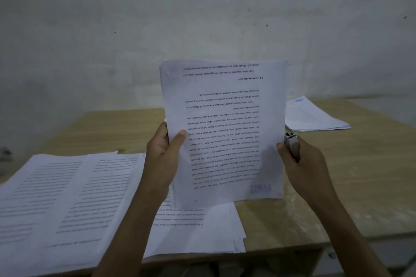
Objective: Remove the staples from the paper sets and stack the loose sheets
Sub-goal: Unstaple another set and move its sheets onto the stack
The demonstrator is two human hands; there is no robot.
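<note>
I hold a printed paper set (225, 123) upright above the table, its text upside down to me. My left hand (164, 150) grips its left edge, thumb on the front. My right hand (301, 159) pinches the right edge with the thumb and also holds a metal staple remover (292, 144) in its curled fingers. Loose sheets (202, 229) lie flat on the table right below the held set. I cannot make out a staple.
A large spread of printed pages (63, 204) covers the table's left side and overhangs the near edge. Another pile of papers (313, 117) lies at the back right. The wooden table (351, 186) stands against a pale wall (202, 18).
</note>
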